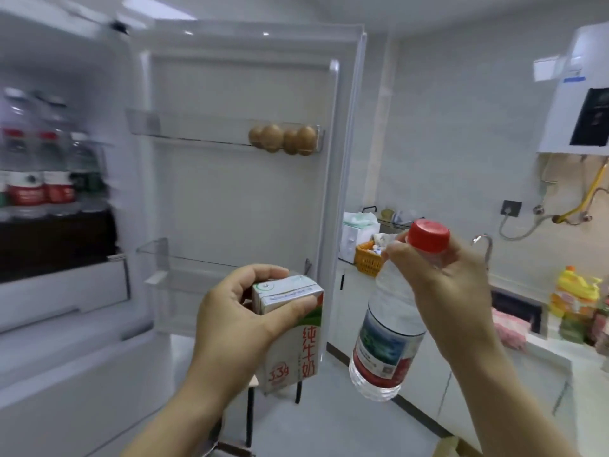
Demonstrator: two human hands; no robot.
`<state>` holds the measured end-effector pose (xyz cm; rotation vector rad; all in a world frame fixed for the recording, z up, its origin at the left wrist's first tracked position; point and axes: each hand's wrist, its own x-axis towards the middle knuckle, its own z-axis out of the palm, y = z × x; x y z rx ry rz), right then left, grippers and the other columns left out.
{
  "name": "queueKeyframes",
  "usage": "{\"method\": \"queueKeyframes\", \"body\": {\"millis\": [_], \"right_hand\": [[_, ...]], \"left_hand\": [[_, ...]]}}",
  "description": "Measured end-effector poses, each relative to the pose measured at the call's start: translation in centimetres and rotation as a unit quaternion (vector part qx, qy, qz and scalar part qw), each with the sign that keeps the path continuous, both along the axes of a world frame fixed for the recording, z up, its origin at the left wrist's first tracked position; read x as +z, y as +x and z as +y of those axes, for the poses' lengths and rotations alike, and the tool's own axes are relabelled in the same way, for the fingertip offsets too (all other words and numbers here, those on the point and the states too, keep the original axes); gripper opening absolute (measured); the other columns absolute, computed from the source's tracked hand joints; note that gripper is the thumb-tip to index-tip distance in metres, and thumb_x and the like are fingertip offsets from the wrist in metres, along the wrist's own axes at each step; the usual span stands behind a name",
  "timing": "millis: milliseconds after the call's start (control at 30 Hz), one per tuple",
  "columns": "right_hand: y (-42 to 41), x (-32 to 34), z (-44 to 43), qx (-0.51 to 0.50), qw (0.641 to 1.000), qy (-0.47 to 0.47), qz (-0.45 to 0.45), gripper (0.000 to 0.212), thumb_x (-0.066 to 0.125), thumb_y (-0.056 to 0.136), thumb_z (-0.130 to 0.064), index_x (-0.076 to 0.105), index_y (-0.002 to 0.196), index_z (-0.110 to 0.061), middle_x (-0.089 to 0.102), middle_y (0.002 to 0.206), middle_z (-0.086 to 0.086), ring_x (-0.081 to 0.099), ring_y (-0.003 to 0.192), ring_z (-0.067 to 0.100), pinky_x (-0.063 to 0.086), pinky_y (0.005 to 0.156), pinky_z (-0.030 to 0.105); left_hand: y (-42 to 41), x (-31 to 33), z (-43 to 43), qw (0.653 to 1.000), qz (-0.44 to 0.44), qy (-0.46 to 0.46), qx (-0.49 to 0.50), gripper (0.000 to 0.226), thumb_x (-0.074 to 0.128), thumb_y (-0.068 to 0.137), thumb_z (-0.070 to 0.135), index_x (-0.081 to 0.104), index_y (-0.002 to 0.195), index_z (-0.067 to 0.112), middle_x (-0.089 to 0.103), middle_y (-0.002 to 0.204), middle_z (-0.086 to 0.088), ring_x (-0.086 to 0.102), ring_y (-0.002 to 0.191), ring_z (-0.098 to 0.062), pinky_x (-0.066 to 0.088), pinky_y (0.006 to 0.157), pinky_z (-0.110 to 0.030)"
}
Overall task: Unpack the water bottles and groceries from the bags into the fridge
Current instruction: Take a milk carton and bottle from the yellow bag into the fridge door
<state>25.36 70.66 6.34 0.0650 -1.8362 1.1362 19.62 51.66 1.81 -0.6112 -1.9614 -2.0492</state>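
A person stands before an open white fridge (75,77), holding one item in each hand in front of its swung-out door (244,199). The left hand (237,311) grips a white and green milk carton with red lettering (293,347) by its top, fingers curled over the far edge and thumb pressed on the near face. The carton is upright, its long axis nearly vertical. The right hand (438,285) has its fingers curled round the neck of a clear plastic water bottle with a red and blue label (385,344). The bottle hangs tilted, red cap (428,239) up and to the right, base down and to the left. Brown eggs (283,138) sit in the upper door shelf (184,128). More red-labelled water bottles (39,173) stand upright on a shelf inside.
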Motion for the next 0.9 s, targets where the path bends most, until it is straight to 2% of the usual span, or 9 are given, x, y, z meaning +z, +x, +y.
{"method": "queueKeyframes", "body": {"millis": [200,367,500,633,800,900], "right_hand": [[-7.1,1.0,-2.3,0.095,0.995,-0.005,0.012,0.019,0.065,0.073,-0.027,0.065,0.072,-0.007,0.065,0.071,0.010,0.061,0.074,0.026,0.052,0.075,0.042],[-12.0,1.3,-4.6,0.152,0.988,-0.001,-0.002,0.023,0.064,0.072,-0.027,0.065,0.073,-0.004,0.064,0.073,0.013,0.059,0.076,0.028,0.051,0.072,0.040],[-15.3,1.4,-6.6,0.183,0.983,-0.001,-0.005,0.022,0.065,0.072,-0.026,0.065,0.075,-0.004,0.065,0.075,0.017,0.060,0.079,0.033,0.052,0.075,0.045],[-18.7,1.8,-9.0,0.191,0.982,-0.005,0.005,0.026,0.064,0.070,-0.025,0.064,0.076,0.000,0.064,0.077,0.022,0.059,0.080,0.037,0.051,0.073,0.046],[-22.8,3.4,-12.2,0.166,0.986,-0.007,0.028,0.024,0.063,0.068,-0.027,0.066,0.073,-0.004,0.066,0.076,0.020,0.057,0.070,0.031,0.047,0.062,0.037],[-25.2,4.6,-14.0,0.152,0.987,-0.004,0.043,0.026,0.063,0.068,-0.027,0.065,0.074,-0.001,0.065,0.077,0.021,0.059,0.076,0.035,0.049,0.065,0.038]], "left_hand": [[-3.5,0.7,-3.0,0.994,0.012,-0.014,0.104,0.035,0.087,0.056,0.022,0.070,0.087,0.022,0.074,0.083,0.007,0.069,0.072,-0.006,0.052,0.059,-0.015],[-5.6,0.2,-5.0,0.986,0.004,-0.002,0.167,0.042,0.084,0.048,0.033,0.070,0.086,0.022,0.074,0.082,0.006,0.068,0.069,-0.008,0.052,0.056,-0.017],[-7.8,0.3,-7.2,0.979,0.004,-0.005,0.206,0.041,0.083,0.047,0.034,0.070,0.085,0.022,0.074,0.081,0.007,0.068,0.069,-0.007,0.053,0.055,-0.018],[-11.4,1.2,-9.8,0.976,0.025,-0.013,0.217,0.035,0.085,0.056,0.027,0.070,0.086,0.022,0.073,0.083,0.010,0.068,0.071,-0.006,0.054,0.056,-0.018],[-16.6,2.9,-12.7,0.980,0.057,-0.009,0.190,0.030,0.085,0.061,0.020,0.070,0.087,0.018,0.073,0.081,0.007,0.069,0.071,-0.006,0.051,0.053,-0.015],[-20.1,3.9,-14.1,0.982,0.073,-0.003,0.175,0.028,0.085,0.061,0.018,0.071,0.085,0.019,0.072,0.079,0.012,0.068,0.068,-0.004,0.050,0.052,-0.013]]}}
